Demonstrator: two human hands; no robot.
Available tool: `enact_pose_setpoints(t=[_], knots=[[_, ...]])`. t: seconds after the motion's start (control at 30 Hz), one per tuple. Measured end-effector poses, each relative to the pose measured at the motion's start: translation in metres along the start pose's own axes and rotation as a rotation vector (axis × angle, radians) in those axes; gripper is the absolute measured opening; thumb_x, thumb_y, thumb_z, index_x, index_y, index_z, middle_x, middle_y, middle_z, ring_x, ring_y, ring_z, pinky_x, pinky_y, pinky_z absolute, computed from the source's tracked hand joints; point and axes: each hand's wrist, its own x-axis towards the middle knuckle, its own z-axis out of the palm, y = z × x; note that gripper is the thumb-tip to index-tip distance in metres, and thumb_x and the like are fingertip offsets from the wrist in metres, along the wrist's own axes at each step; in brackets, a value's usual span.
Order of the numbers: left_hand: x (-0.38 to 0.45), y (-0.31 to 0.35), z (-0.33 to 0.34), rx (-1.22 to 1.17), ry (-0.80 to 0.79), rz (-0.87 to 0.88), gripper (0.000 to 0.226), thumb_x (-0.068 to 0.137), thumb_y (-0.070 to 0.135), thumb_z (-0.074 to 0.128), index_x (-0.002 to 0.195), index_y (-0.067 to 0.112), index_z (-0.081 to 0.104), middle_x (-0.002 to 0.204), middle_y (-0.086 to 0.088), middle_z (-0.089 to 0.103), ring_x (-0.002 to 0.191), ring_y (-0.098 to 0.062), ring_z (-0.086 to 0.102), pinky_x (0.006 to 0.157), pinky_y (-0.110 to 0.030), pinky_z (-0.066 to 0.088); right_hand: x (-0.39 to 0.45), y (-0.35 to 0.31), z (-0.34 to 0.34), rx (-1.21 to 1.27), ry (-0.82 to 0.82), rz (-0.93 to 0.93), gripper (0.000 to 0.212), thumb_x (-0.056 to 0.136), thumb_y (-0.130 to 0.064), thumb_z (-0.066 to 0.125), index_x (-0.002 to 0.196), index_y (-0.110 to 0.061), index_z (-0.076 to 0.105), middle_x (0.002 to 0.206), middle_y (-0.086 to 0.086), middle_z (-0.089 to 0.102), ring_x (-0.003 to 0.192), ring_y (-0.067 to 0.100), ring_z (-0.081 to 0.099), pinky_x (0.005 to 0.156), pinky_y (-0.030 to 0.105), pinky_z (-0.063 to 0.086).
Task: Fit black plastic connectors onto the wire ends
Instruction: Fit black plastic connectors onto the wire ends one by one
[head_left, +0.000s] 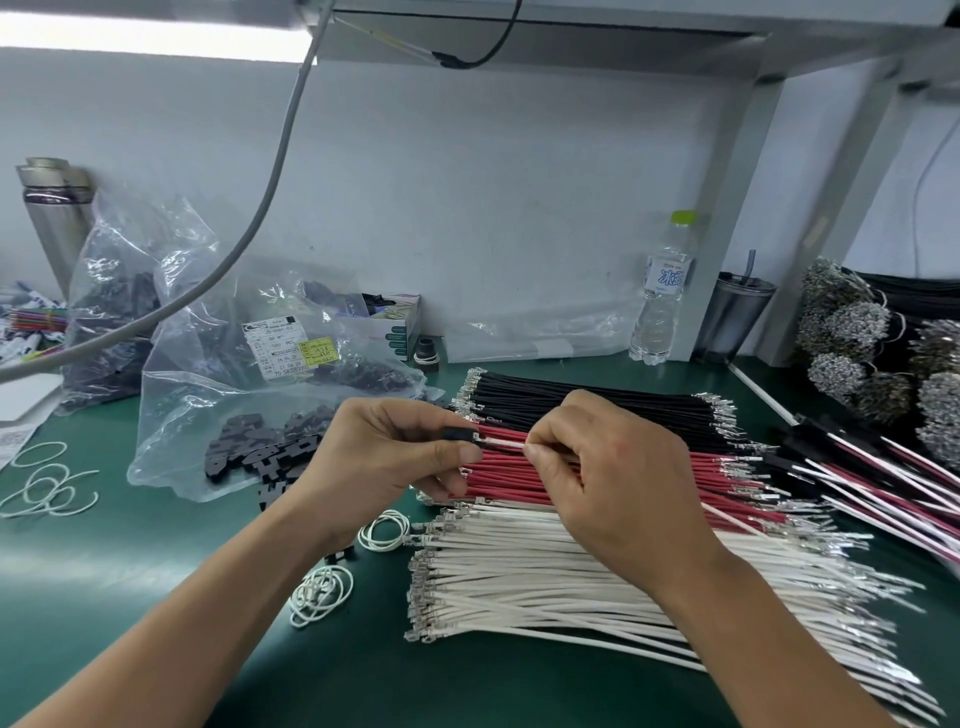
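My left hand (395, 457) pinches a small black plastic connector (460, 434) above the wire piles. My right hand (602, 467) pinches a white wire (506, 444) whose metal end touches the connector's opening. Below the hands lie three flat bundles of cut wires with crimped terminals: black wires (597, 402) at the back, red wires (519, 480) in the middle, white wires (571, 582) at the front. Loose black connectors (260, 452) spill from an open clear bag to the left.
Finished red, white and black harnesses (883, 478) lie at the right on the green mat (156, 561). White rubber bands (322, 595) lie near my left forearm. Bags of connectors (280, 332), a water bottle (662, 306), a tumbler (735, 317) and terminal bundles (857, 332) line the back.
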Motion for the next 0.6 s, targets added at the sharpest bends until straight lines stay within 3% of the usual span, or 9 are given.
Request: enact_pose_setpoints(t=[0.17, 0.27, 0.43, 0.6], knots=[[-0.002, 0.001, -0.002, 0.094, -0.052, 0.008, 0.023, 0.072, 0.016, 0.085, 0.094, 0.011, 0.083, 0.077, -0.021, 0.077, 0.063, -0.027, 0.074, 0.062, -0.033, 0.063, -0.003, 0.000, 0.012, 0.188, -0.027, -0.009, 0.012, 0.095, -0.025, 0.064, 0.083, -0.025, 0.063, 0.080, -0.017, 0.053, 0.069, 0.004, 0.052, 0.060, 0.022, 0.043], [-0.005, 0.003, -0.002, 0.171, -0.056, 0.008, 0.023, 0.072, 0.024, 0.086, 0.094, 0.017, 0.084, 0.076, -0.017, 0.078, 0.066, -0.031, 0.075, 0.068, -0.041, 0.065, -0.005, -0.002, 0.017, 0.154, -0.001, -0.026, 0.013, 0.098, -0.028, 0.062, 0.086, -0.024, 0.064, 0.082, -0.017, 0.052, 0.069, 0.004, 0.051, 0.059, 0.022, 0.043], [-0.004, 0.008, 0.003, 0.086, -0.025, 0.016, 0.030, 0.066, 0.027, 0.087, 0.093, 0.014, 0.084, 0.075, -0.018, 0.077, 0.060, -0.026, 0.074, 0.058, -0.029, 0.062, -0.001, 0.001, 0.015, 0.104, 0.120, -0.021, 0.013, 0.097, -0.030, 0.065, 0.087, -0.022, 0.069, 0.084, -0.014, 0.057, 0.072, 0.003, 0.052, 0.061, 0.016, 0.040], [-0.007, 0.009, -0.001, 0.136, -0.063, 0.039, 0.023, 0.072, 0.028, 0.087, 0.093, 0.020, 0.084, 0.078, -0.015, 0.078, 0.068, -0.029, 0.077, 0.064, -0.030, 0.063, -0.004, -0.002, 0.025, 0.140, 0.124, -0.105, 0.023, 0.100, -0.029, 0.054, 0.086, -0.015, 0.066, 0.082, -0.008, 0.054, 0.071, 0.008, 0.049, 0.060, 0.027, 0.045]])
